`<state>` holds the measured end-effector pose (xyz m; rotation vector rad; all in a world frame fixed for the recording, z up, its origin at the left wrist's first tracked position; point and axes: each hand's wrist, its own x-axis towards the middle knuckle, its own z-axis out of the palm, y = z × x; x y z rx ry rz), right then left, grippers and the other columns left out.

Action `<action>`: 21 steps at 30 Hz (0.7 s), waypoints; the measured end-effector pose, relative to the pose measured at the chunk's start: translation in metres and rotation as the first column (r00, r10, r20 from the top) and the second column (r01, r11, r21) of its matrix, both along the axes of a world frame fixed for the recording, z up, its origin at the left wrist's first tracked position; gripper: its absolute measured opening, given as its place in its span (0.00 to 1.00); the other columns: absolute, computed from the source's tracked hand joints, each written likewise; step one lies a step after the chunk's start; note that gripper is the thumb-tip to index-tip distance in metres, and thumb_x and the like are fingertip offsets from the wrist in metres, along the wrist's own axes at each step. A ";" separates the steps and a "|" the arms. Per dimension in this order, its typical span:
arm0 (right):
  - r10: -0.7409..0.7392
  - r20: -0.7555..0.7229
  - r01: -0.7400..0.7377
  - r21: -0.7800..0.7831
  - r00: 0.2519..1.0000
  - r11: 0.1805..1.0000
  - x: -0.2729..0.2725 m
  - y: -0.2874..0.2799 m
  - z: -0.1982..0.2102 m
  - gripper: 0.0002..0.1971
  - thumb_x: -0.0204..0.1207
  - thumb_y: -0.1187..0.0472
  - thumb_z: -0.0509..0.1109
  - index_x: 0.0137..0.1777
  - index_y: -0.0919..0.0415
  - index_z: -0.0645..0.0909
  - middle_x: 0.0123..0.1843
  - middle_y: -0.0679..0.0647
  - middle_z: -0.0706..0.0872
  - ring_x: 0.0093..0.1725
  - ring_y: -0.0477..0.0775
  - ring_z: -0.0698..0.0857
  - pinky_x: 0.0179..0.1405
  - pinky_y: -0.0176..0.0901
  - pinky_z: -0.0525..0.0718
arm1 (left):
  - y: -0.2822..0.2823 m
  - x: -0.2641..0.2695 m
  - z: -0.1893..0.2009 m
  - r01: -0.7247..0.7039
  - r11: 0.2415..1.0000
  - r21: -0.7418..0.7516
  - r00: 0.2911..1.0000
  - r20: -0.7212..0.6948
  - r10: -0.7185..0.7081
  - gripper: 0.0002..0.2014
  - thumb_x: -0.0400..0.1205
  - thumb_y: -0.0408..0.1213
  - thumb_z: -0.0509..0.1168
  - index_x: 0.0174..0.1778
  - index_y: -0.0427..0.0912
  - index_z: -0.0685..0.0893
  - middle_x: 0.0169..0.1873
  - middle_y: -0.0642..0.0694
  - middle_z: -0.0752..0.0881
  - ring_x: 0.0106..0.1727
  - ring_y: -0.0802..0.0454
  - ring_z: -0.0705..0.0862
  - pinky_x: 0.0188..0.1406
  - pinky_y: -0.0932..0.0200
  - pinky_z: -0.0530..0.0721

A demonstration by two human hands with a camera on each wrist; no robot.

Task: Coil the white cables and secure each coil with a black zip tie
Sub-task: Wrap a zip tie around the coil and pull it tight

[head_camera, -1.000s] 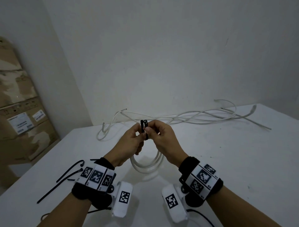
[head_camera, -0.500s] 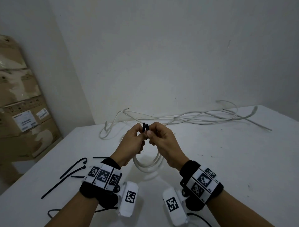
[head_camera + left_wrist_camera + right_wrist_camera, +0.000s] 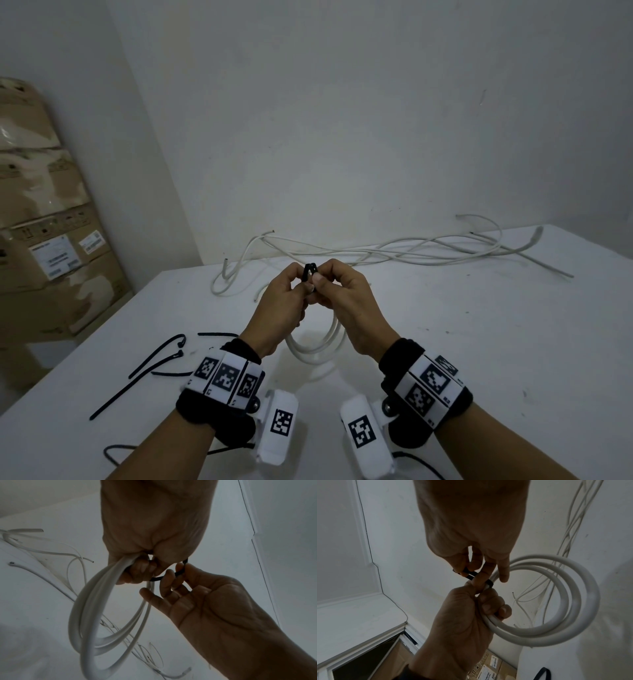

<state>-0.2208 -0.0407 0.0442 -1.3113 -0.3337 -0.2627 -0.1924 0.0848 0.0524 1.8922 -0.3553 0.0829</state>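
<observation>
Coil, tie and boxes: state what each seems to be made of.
Coil: white cable, apparently plastic-sheathed, smooth and matte; it bends in even loops without kinking.
Tie: thin black strap, probably nylon; slightly glossy, bent in a springy loop between both hands.
Boxes: brown cardboard with printed labels; shiny patches suggest tape or film.

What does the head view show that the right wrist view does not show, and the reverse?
Only the head view shows the spare black zip ties lying on the white table to the left, the loose white cables by the wall, seen whole, and both wrist bands. Only the right wrist view shows the zip tie wrapped around the coil, and the left hand curled around the coil's strands. Both views show the right hand pinching the zip tie, the coil hanging below the hands, and cardboard boxes.
</observation>
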 end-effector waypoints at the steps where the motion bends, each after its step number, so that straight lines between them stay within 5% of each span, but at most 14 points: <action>1: -0.009 -0.005 0.009 -0.001 1.000 1.000 -0.001 0.000 0.000 0.06 0.81 0.69 0.64 0.44 0.72 0.77 0.37 0.60 0.79 0.33 0.48 0.84 0.36 0.35 0.82 | -0.001 -0.001 0.000 -0.003 1.000 0.000 1.000 0.008 0.003 0.07 0.86 0.40 0.59 0.49 0.41 0.79 0.21 0.56 0.75 0.23 0.57 0.69 0.24 0.61 0.69; 8: -0.037 -0.034 0.037 0.002 0.999 0.999 -0.003 0.004 0.000 0.08 0.81 0.67 0.64 0.41 0.69 0.78 0.38 0.62 0.80 0.32 0.48 0.85 0.31 0.31 0.80 | -0.001 -0.003 -0.004 -0.045 0.999 -0.001 0.998 0.040 0.045 0.09 0.85 0.41 0.59 0.48 0.38 0.78 0.24 0.51 0.76 0.28 0.50 0.67 0.26 0.58 0.67; 13: -0.028 -0.031 0.029 0.022 0.999 0.999 -0.006 0.006 0.000 0.08 0.82 0.68 0.63 0.41 0.70 0.77 0.34 0.58 0.80 0.30 0.44 0.83 0.29 0.31 0.79 | -0.003 -0.004 -0.004 -0.080 0.996 0.041 0.992 0.101 0.076 0.10 0.85 0.41 0.59 0.46 0.38 0.77 0.21 0.58 0.78 0.27 0.54 0.70 0.31 0.57 0.71; 21: -0.055 -0.076 0.059 0.054 0.996 0.997 -0.005 0.007 -0.002 0.09 0.81 0.67 0.64 0.43 0.73 0.78 0.39 0.62 0.80 0.33 0.47 0.84 0.34 0.34 0.81 | -0.007 -0.005 -0.010 -0.121 0.992 0.029 0.983 0.142 0.115 0.09 0.86 0.41 0.58 0.42 0.41 0.74 0.19 0.57 0.78 0.26 0.53 0.68 0.27 0.57 0.70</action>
